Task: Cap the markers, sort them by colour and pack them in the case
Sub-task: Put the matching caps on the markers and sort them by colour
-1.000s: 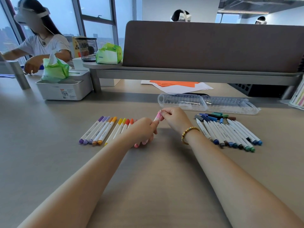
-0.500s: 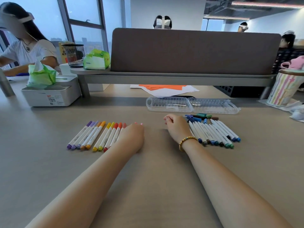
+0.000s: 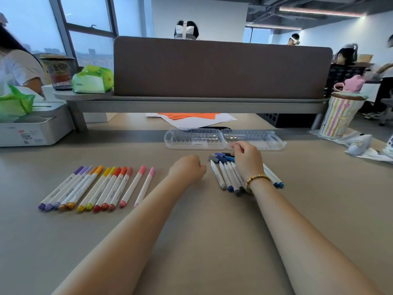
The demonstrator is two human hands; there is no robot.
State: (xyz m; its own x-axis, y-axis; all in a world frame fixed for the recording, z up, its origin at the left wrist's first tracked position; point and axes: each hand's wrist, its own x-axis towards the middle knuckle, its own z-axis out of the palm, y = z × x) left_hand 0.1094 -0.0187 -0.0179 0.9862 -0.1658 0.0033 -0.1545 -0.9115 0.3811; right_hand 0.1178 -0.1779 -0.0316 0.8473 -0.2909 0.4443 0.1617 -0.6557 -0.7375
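No text legible. White plastic organiser box (image 3: 32, 133) at far left carries a small red-and-white sticker with printed lines and a code patch, too blurred to read. White marker barrels (image 3: 100, 188) bear faint grey print, too small to read. Green tissue pack (image 3: 93, 80): markings unreadable.

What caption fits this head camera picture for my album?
Capped warm-coloured markers lie sorted while the right hand reaches among blue markers.
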